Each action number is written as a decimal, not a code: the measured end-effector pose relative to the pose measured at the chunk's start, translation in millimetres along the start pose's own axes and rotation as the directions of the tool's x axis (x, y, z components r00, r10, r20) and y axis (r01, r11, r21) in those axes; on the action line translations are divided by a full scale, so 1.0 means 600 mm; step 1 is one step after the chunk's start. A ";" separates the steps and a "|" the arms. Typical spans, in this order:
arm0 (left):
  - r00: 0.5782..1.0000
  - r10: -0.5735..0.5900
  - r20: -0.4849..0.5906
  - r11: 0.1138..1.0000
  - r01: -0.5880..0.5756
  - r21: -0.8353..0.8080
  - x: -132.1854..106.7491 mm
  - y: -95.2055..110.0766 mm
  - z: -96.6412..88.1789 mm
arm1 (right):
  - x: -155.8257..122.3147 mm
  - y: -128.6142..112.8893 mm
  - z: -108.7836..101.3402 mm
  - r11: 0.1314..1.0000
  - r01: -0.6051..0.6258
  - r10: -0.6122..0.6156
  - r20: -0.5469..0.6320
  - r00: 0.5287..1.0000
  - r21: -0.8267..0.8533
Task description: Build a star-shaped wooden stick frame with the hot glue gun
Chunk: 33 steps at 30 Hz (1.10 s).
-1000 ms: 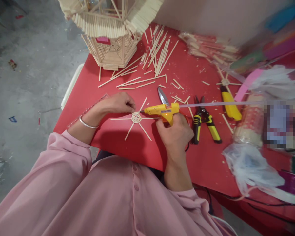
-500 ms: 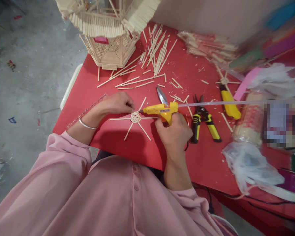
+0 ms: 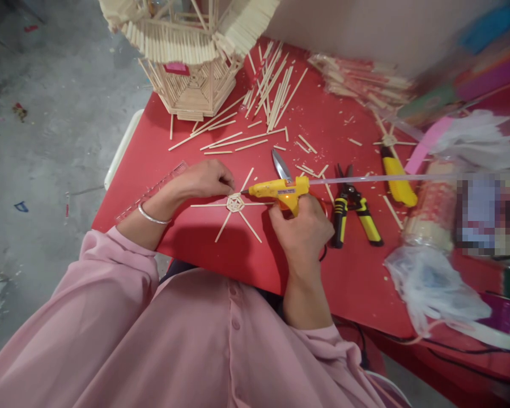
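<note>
My right hand [image 3: 304, 226] is wrapped round a yellow glue gun [image 3: 276, 190], a long clear glue stick [image 3: 365, 179] jutting from its back. The nozzle points left, at the upper edge of a small wooden stick frame [image 3: 235, 203], a ring of short pieces with thin spokes, lying flat on the red table [image 3: 195, 238]. Just above and left of that ring, my left hand [image 3: 210, 178] has its fingers closed in a pinch near the nozzle tip. Whatever they hold is hidden or too small to make out.
A large stick-built model [image 3: 191, 85] stands at the back left. Loose sticks [image 3: 276, 90] lie beside it. Yellow-black pliers [image 3: 355, 209], a yellow utility knife [image 3: 398, 178], a scissor blade [image 3: 281, 164] and a plastic bag [image 3: 433, 283] are on the right. A clear ruler [image 3: 178, 168] lies under my left forearm.
</note>
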<state>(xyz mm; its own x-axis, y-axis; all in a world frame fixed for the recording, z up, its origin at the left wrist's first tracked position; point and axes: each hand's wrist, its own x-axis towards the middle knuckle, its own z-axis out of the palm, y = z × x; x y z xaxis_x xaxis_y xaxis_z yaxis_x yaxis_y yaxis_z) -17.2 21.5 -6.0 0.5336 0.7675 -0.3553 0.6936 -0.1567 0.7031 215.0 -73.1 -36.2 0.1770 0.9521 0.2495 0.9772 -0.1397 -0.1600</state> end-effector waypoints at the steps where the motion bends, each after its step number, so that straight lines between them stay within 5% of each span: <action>1: 1.000 0.001 -0.001 1.000 -0.001 0.003 0.000 0.000 0.000 | 0.000 0.000 0.001 1.000 -0.001 0.001 -0.004 1.000 -0.004; 18: 1.000 0.010 -0.017 1.000 -0.011 -0.014 0.001 -0.005 0.004 | 0.000 0.005 0.001 0.998 0.017 -0.017 0.000 1.000 0.065; 27: 1.000 -0.012 0.005 0.996 0.012 -0.084 -0.004 -0.001 -0.006 | -0.002 0.005 0.006 0.996 0.000 0.011 -0.113 0.994 0.092; 33: 0.994 0.026 -0.107 0.968 -0.051 -0.247 -0.003 -0.007 0.001 | -0.009 0.006 -0.010 0.990 -0.009 0.035 -0.180 0.983 0.141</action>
<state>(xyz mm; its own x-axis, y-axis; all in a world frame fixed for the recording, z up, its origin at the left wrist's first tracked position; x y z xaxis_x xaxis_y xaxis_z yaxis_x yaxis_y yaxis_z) -20.9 20.4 -8.9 0.4963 0.8253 -0.2693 0.5245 -0.0378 0.8506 218.0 -80.2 -32.4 0.2292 0.8822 0.4114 0.9492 -0.1090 -0.2951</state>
